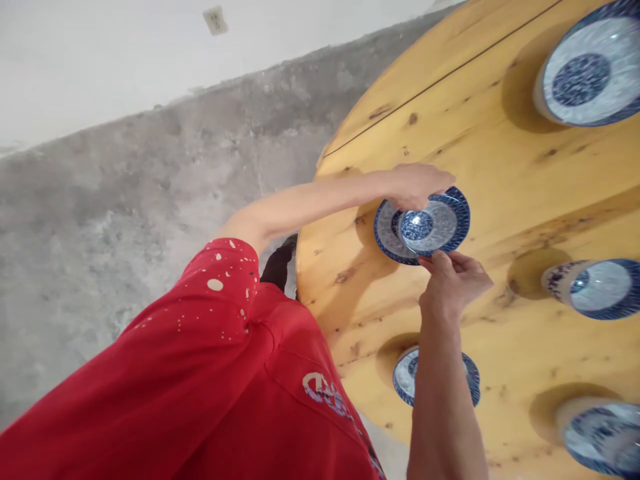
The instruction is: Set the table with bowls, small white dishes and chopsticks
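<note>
A blue-and-white bowl [443,225] sits over a blue-rimmed plate [386,233] on the wooden table. My left hand [420,185] is closed on the bowl's far rim, its fingertips partly hidden behind the knuckles. On the opposite side, my right hand [455,279] pinches the rim between thumb and fingers. How much of the bowl's base touches the plate I cannot tell. Behind my right forearm, a blue-rimmed dish [406,377] is partly covered.
More blue-and-white bowls stand on the round wooden table [360,267]: a large bowl [620,50] at the upper right, a patterned bowl [607,287] at the right, and a blurred bowl [595,427] at the lower right. Grey floor and a white wall lie to the left.
</note>
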Demonstrator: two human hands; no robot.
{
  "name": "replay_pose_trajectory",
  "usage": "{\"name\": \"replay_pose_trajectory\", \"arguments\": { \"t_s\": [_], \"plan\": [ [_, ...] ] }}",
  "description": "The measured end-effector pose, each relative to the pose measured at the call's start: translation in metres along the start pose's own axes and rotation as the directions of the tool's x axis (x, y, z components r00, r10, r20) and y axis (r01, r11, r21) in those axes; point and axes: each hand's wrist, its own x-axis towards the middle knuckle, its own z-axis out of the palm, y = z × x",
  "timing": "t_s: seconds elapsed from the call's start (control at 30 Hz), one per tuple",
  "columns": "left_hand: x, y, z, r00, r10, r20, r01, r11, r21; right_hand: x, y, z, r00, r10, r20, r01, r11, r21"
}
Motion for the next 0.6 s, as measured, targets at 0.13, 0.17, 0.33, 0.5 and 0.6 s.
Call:
{"name": "replay_pose_trajectory", "arguments": {
  "t_s": [0.13, 0.17, 0.33, 0.5, 0.6],
  "plan": [
    [-0.001, 0.003, -0.004, 0.991, 0.084, 0.104, -0.095, 0.989, 0.11, 0.001, 0.0, 0.0, 1.0, -0.011, 0.002, 0.011, 1.0, 0.021],
    [-0.001, 0.004, -0.004, 0.985, 0.113, 0.13, -0.131, 0.981, 0.144, 0.002, 0.0, 0.0, 1.0, -0.008, 0.0, 0.008, 1.0, 0.022],
    [0.005, 0.003, -0.002, 0.971, 0.156, 0.182, -0.186, 0.969, 0.164, 0.005, 0.002, 0.0, 1.0, 0.005, -0.026, -0.005, 1.0, 0.002],
    [0.002, 0.004, -0.003, 0.988, 0.098, 0.118, -0.107, 0.992, 0.069, 0.004, 0.001, 0.001, 0.999, 0.017, -0.038, -0.018, 0.999, -0.028],
    [-0.007, 0.011, -0.01, 0.984, 0.102, 0.144, -0.119, 0.986, 0.119, 0.003, 0.0, 0.001, 0.999, 0.024, -0.044, -0.026, 0.999, -0.047]
  ]
}}
